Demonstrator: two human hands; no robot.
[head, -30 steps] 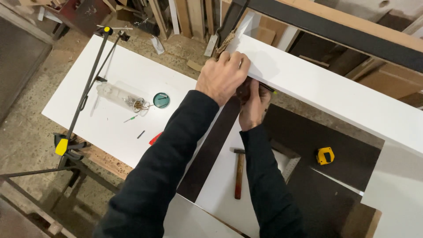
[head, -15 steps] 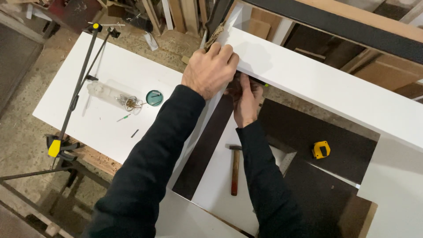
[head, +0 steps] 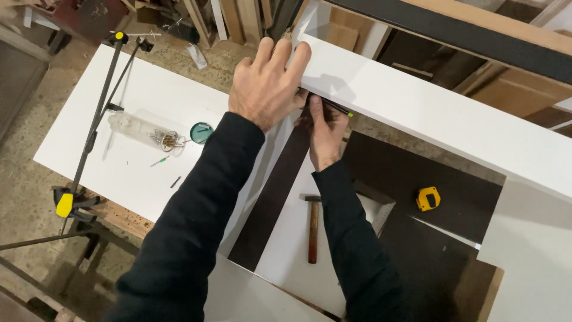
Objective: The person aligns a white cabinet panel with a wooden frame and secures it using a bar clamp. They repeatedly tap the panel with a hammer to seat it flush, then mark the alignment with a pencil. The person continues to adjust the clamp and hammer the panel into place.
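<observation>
My left hand (head: 269, 84) lies flat on the near end of a long white panel (head: 441, 119), fingers spread over its top face and corner. Just below, my right hand (head: 326, 132) is closed around a thin dark pencil with a green tip (head: 337, 107), held against the panel's lower edge. A dark brown strip (head: 271, 206) runs down between my arms. Both sleeves are black.
A wooden-handled hammer (head: 313, 228) lies on a white board below my right hand. A yellow tape measure (head: 428, 198) sits on a dark panel. To the left, a clear jar of screws (head: 149, 133), a teal lid (head: 201, 132) and a long bar clamp (head: 89, 137).
The view has shifted, so the hands sit slightly lower left in frame. My left hand's fingers have spread flatter over the panel's corner; the right hand stays at the edge with the pencil.
</observation>
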